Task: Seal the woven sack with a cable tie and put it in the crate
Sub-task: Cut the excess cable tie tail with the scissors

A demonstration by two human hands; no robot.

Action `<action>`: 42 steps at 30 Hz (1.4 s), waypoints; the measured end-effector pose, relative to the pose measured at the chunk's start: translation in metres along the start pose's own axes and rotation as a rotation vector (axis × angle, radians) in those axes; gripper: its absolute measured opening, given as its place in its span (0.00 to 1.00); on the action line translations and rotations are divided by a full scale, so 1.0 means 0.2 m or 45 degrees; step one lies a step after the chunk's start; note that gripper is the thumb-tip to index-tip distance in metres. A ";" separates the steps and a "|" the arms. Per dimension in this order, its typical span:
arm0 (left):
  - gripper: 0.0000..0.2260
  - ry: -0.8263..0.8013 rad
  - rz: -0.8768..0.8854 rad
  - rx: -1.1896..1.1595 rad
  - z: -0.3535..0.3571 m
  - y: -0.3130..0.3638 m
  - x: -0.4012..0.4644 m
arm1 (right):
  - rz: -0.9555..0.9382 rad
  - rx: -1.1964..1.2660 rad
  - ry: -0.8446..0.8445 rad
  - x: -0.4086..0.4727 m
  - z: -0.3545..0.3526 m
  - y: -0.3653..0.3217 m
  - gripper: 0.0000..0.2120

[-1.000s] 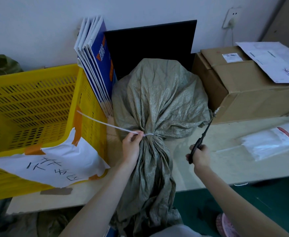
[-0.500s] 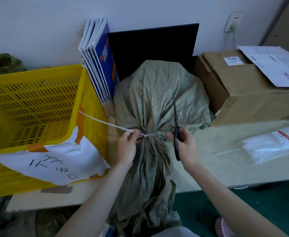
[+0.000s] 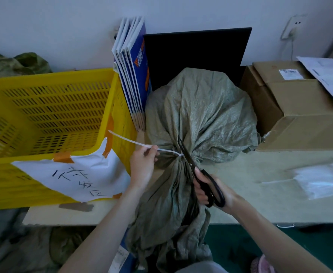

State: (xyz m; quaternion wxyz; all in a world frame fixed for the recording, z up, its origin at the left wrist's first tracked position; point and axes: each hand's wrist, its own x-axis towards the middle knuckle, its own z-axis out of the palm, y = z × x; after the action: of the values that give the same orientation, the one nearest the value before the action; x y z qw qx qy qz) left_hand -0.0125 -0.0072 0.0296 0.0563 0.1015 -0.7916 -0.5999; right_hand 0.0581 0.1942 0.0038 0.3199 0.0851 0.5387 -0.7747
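The woven sack (image 3: 199,115) lies on the worktop (image 3: 250,174) with its full belly toward the back edge and its gathered neck pointing to the front edge, where the loose mouth hangs over and down toward the floor. The cable tie (image 3: 142,143) is already cinched around the neck, so the sealing looks done apart from the trimming: its long free tail runs out toward the yellow crate (image 3: 49,107) and is pinched taut by the left hand (image 3: 143,164). The right hand (image 3: 215,189) is clenched through the handles of black scissors (image 3: 193,166), whose blades are parted and reach up beside the tie's lock at the neck; whether the tail sits between them I cannot tell. What is left, as I judge it, is cutting off the tail, putting the scissors down and lifting the sack into the crate. The crate stands at the left end of the worktop, open on top and seemingly bare inside, with a taped paper label (image 3: 77,178) on its near wall. Room is tight at the back: upright booklets (image 3: 132,75) stand between crate and sack, a black panel (image 3: 197,54) behind, a cardboard box (image 3: 299,115) just beside it at the right. The freest path looks to be up and over the crate's rim.
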 end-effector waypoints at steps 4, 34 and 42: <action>0.08 0.005 0.053 0.111 -0.02 0.05 -0.01 | 0.238 0.103 -0.155 -0.01 -0.03 0.02 0.30; 0.11 -0.030 0.100 0.031 -0.04 0.06 -0.16 | 0.273 -0.025 -0.131 0.02 -0.01 -0.05 0.31; 0.10 -0.080 0.149 -0.011 -0.01 0.07 -0.18 | 0.257 -0.115 -0.133 0.06 -0.05 -0.10 0.30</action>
State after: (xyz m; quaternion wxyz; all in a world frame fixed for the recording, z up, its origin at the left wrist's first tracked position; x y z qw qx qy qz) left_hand 0.0223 0.0028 0.0442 0.0666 0.0359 -0.7951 -0.6018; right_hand 0.0347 0.2031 0.0100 0.4274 0.0840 0.5443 -0.7170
